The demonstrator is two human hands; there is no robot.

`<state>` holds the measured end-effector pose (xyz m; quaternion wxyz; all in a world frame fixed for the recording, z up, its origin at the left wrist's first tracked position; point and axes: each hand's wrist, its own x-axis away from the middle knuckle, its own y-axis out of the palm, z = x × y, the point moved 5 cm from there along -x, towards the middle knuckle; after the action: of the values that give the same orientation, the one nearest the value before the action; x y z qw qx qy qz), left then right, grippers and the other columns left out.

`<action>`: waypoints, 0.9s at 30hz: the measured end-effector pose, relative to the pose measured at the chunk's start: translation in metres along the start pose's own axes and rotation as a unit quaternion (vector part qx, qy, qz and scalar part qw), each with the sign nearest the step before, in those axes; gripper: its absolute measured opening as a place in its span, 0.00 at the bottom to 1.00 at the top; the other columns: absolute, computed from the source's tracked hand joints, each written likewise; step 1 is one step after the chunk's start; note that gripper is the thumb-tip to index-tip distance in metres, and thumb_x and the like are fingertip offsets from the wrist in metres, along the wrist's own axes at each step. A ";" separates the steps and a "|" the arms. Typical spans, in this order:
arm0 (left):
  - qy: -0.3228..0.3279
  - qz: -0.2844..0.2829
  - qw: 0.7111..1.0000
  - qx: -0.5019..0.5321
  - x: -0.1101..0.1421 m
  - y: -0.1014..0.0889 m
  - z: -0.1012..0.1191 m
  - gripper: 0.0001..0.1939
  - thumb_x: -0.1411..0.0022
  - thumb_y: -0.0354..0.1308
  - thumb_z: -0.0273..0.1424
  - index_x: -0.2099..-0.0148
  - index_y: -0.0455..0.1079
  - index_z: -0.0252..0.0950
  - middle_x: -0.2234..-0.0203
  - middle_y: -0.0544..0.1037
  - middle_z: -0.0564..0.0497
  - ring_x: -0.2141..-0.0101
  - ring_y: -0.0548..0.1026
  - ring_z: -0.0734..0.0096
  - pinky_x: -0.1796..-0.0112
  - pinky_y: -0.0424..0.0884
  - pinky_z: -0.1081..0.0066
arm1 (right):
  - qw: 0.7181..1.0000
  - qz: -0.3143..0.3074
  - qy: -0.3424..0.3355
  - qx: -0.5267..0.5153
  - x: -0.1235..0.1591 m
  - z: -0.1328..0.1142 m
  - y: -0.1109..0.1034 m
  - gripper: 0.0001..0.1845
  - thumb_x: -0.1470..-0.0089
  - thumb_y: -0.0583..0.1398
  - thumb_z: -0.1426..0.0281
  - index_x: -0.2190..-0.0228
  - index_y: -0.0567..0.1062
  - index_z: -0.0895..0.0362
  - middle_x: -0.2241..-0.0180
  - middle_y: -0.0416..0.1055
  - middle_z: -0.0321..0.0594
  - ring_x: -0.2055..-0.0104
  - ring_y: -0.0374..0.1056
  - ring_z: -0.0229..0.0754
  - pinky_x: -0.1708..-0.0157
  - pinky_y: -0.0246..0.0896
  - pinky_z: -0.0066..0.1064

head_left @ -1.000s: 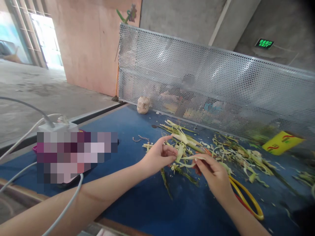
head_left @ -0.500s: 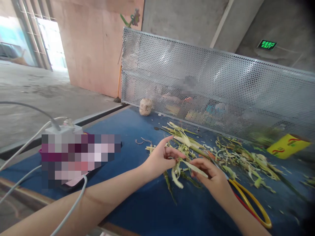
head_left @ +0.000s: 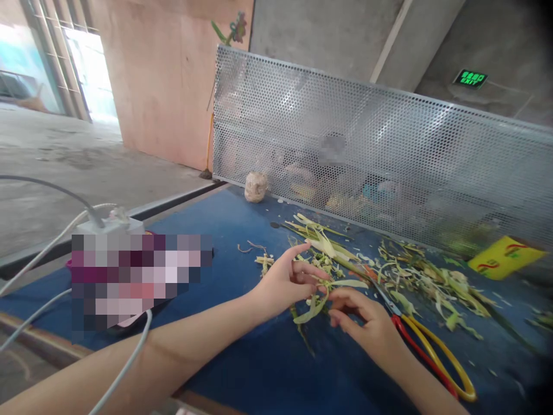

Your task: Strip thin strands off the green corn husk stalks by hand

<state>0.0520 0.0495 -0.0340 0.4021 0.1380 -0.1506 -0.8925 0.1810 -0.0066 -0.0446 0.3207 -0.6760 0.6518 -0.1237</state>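
My left hand (head_left: 288,280) is closed in a pinch on a piece of pale green plant, its index finger pointing away. From that plant piece, one narrow leaf strip (head_left: 351,283) juts to the right above my other hand, and a wider strip (head_left: 311,312) curls downward. My right hand (head_left: 362,311) sits just right of the strips, fingers bent, with a gap between thumb and index finger. Its fingertips come close to the leaves; whether they touch is unclear. Thin dark green stalks (head_left: 305,334) lie on the table below my left hand.
Scissors with red and yellow handles (head_left: 444,360) lie beside my right forearm. Plant scraps (head_left: 432,276) cover the back of the blue table (head_left: 207,230). A yellow packet (head_left: 506,257), a wrapped lump (head_left: 256,187), a perforated metal screen (head_left: 367,127) and a white cable (head_left: 125,369) surround the work.
The pale strip that my right fingers gripped has come free and now points right. Another strip hangs curled between the hands. My right hand has shifted slightly down and its fingers have loosened.
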 end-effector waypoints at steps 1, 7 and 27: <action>0.000 -0.004 1.000 0.001 0.000 0.001 0.000 0.36 0.57 0.55 0.13 0.46 0.46 0.34 0.69 0.73 0.48 0.71 0.74 0.72 0.70 0.65 0.71 | 1.000 0.003 0.006 -0.004 0.000 0.001 0.000 0.07 0.52 0.55 0.70 0.68 0.69 0.57 0.81 0.69 0.35 0.78 0.66 0.36 0.77 0.61 0.26; 0.016 -0.024 1.000 -0.011 -0.001 0.003 -0.002 0.39 0.55 0.56 0.15 0.44 0.43 0.36 0.66 0.72 0.47 0.69 0.74 0.70 0.66 0.66 0.69 | 0.998 0.049 0.020 -0.036 -0.002 0.004 -0.005 0.06 0.51 0.55 0.67 0.75 0.66 0.57 0.80 0.64 0.34 0.77 0.63 0.35 0.75 0.60 0.25; 0.071 0.006 0.978 -0.196 0.003 -0.001 0.005 0.38 0.52 0.57 0.23 0.41 0.42 0.35 0.62 0.73 0.43 0.61 0.71 0.65 0.65 0.66 0.66 | 0.996 0.057 -0.059 -0.032 0.001 0.001 -0.008 0.03 0.50 0.54 0.72 0.74 0.67 0.55 0.59 0.60 0.43 0.62 0.64 0.40 0.68 0.62 0.27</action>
<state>0.0477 0.0487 -0.0304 0.4367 0.1188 0.0555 -0.8900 0.1885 -0.0080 -0.0410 0.3436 -0.6536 0.6729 -0.0444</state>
